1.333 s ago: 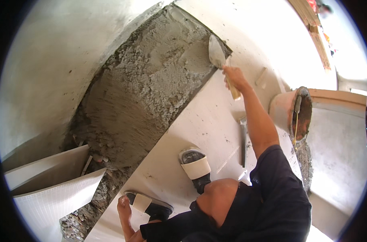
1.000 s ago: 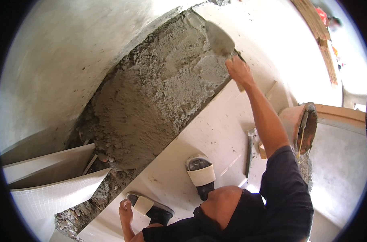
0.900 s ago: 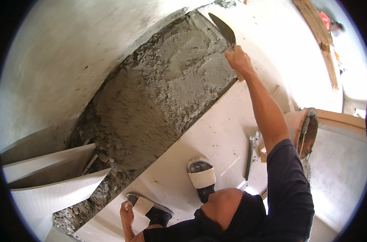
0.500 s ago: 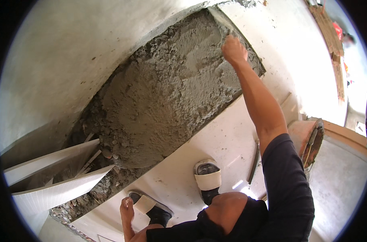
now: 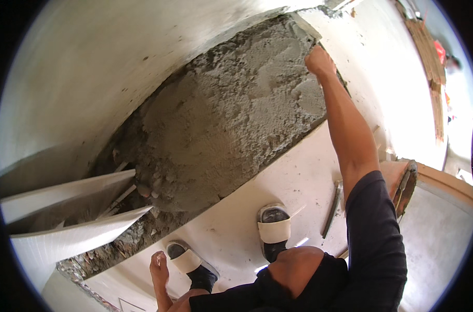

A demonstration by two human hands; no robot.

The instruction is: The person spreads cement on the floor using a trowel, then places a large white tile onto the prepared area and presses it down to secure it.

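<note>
Wet grey mortar bed stretches lengthwise away beneath the right hand, fisted at its far end, probably around a hidden trowel handle, while the left hand rests open, well short of its near end.

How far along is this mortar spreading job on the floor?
Already done: a thick bed of grey mortar fills the strip beside the laid white tiles. In hand: the right hand reaches to the bed's far corner, its tool mostly hidden there; the left hand rests open on the tiles. Left: the surface looks lumpy and uneven, and loose white tiles lean at the near end.
</note>
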